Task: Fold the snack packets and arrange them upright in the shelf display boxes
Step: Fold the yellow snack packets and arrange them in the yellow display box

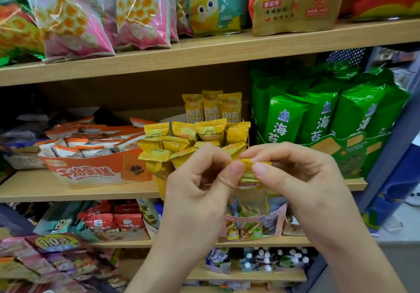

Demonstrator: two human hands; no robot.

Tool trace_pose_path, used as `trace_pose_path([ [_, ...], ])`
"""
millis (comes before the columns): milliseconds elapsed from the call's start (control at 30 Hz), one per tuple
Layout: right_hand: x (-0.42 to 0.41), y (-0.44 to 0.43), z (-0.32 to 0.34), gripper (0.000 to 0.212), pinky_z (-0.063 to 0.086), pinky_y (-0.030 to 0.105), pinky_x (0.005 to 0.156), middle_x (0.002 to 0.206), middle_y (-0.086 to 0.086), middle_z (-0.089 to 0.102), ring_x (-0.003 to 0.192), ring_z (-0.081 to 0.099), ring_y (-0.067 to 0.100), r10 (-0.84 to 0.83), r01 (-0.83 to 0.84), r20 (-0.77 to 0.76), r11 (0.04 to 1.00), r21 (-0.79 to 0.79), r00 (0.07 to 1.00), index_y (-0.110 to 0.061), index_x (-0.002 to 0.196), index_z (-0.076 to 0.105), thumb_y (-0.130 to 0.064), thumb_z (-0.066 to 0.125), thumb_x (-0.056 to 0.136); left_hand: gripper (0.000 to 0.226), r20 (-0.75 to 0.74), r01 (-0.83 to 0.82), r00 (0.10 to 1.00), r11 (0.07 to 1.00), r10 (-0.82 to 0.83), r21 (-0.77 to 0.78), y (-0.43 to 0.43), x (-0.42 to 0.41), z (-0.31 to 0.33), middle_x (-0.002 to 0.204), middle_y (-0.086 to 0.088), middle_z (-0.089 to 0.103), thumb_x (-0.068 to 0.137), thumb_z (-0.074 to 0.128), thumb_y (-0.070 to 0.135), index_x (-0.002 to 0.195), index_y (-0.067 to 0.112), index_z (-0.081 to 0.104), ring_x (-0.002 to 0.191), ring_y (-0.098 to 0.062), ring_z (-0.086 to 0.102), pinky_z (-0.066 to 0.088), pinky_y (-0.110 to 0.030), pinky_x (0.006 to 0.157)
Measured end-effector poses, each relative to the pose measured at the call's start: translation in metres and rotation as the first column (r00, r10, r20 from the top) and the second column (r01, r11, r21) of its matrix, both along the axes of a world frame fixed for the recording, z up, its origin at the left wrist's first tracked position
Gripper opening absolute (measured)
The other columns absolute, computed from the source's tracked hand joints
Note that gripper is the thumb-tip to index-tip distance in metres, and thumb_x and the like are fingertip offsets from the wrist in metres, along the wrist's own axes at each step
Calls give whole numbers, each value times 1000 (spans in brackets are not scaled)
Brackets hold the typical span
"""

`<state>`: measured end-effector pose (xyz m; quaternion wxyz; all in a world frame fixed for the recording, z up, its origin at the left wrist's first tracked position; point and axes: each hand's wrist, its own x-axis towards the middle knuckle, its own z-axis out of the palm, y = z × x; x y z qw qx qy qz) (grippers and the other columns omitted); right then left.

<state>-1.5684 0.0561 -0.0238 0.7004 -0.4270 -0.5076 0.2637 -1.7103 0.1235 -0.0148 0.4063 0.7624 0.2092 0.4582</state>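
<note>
Both my hands hold one small yellow snack packet (249, 180) in front of the middle shelf. My left hand (200, 186) pinches its top edge from the left, and my right hand (302, 174) pinches the same edge from the right. The packet hangs down between my thumbs, partly hidden by my fingers. Just behind my hands, several yellow packets (186, 140) stand and lean in a display box; the box itself is mostly hidden. Three taller yellow packets (212, 107) stand upright at the back of it.
An orange display box (91, 170) of white-and-orange packets sits to the left on the middle shelf (68, 190). Green seaweed bags (322, 120) stand to the right. Pink and yellow bags fill the shelf above, and small snack boxes fill the lower shelves.
</note>
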Motion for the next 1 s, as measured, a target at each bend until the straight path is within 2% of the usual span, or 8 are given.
trace_pose_path([
  [233,9,-4,1,31,56,27,69,91,16,74,85,70,25,99,-112,-202,992,-55,974,-10,86,77,-19,83,56,15,-1,18,1000,992,-18,122,-1,5,-3,71,-3,57,90,55,41,83,28,58,59,-22,57,47,-39,47],
  [367,16,-4,0,30,55,26,72,96,13,75,89,71,21,150,-170,-296,985,-43,943,-15,94,78,-18,73,64,13,81,54,995,998,-56,27,1,7,-1,67,-1,60,89,57,38,80,29,60,53,-13,59,51,-27,47],
  [433,18,-4,-1,33,56,29,76,104,13,74,96,70,22,184,-201,-267,979,-36,946,-16,101,76,-25,76,69,15,111,62,992,998,-60,-18,3,8,1,65,0,60,90,63,37,78,28,60,52,-12,59,51,-25,47],
  [533,18,-3,-1,37,56,32,77,104,11,73,95,70,24,160,-176,-202,983,-59,966,-17,104,74,-38,77,73,15,154,99,985,988,-79,-122,4,13,3,63,1,59,84,59,37,76,25,60,51,-14,58,50,-25,44],
  [700,19,-1,5,30,55,25,68,88,7,74,79,70,18,173,-202,-212,971,-127,962,-13,94,73,-30,65,70,15,178,139,979,971,-104,-195,5,20,0,59,1,57,81,59,38,73,26,60,48,-14,56,47,-23,42],
  [867,29,0,-4,31,55,26,73,95,7,74,87,70,19,227,-249,-191,964,-98,955,-18,102,74,-35,68,77,13,175,129,980,972,-95,-197,3,23,-1,59,0,58,82,60,36,74,26,61,47,-14,56,47,-23,41],
  [933,30,-3,-5,39,54,25,78,103,5,73,95,69,16,235,-246,-124,966,-81,964,-20,111,71,-42,69,79,13,173,92,983,985,-67,-146,2,24,2,61,-2,58,84,59,34,76,25,61,47,-15,57,48,-25,41],
  [1000,31,-7,-2,52,53,23,83,111,-1,71,102,68,14,177,-168,70,979,-117,982,-26,119,66,-50,75,74,12,164,59,985,995,-46,-76,3,24,6,64,-4,59,87,58,31,79,22,59,48,-17,59,50,-26,42],
])
